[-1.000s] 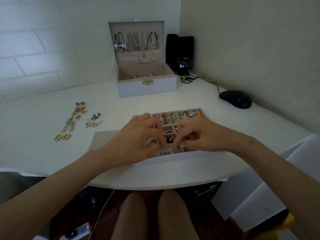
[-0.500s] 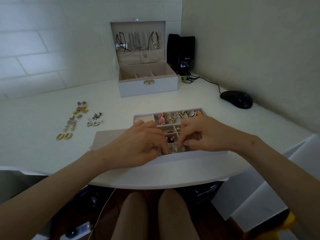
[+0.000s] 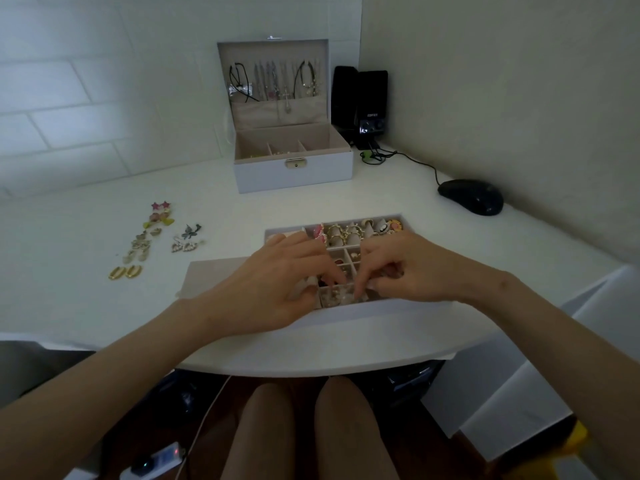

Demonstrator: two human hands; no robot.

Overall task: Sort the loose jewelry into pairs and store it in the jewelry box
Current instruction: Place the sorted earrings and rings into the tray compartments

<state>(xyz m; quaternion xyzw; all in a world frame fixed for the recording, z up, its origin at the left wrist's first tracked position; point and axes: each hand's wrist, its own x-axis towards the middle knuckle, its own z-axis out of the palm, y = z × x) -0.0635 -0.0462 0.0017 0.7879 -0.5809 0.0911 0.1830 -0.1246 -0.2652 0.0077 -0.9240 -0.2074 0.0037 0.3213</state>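
Left hand [image 3: 277, 282] drawn back off the tray's [image 3: 398, 215] far-left cell; right hand [image 3: 412, 271] barely shifted. Both hands' fingertips curl into the tray's near-middle cell of loose pieces [image 3: 337, 294]; whether either pinches one cannot be told. Step: hunting a match. Next needs a fine pinch on one piece, the jewelry box [image 3: 292, 174] open beyond the tray.

Tray [image 3: 398, 218]: on the desk [image 3: 86, 299], directly before me, near its front edge.
Rings [image 3: 349, 233]: side by side in the tray's far row.
My left hand [image 3: 273, 285], my right hand [image 3: 412, 271]: over the tray's near half, fingertips at a near compartment.
Earrings [image 3: 138, 244]: on the desk, left of the tray, apart from it.
Jewelry box [image 3: 292, 174]: behind the tray, against the wall; necklaces [image 3: 273, 81] in its raised lid.
Speakers [image 3: 360, 105]: just right of the box.
Mouse [image 3: 471, 196]: right of and behind the tray.
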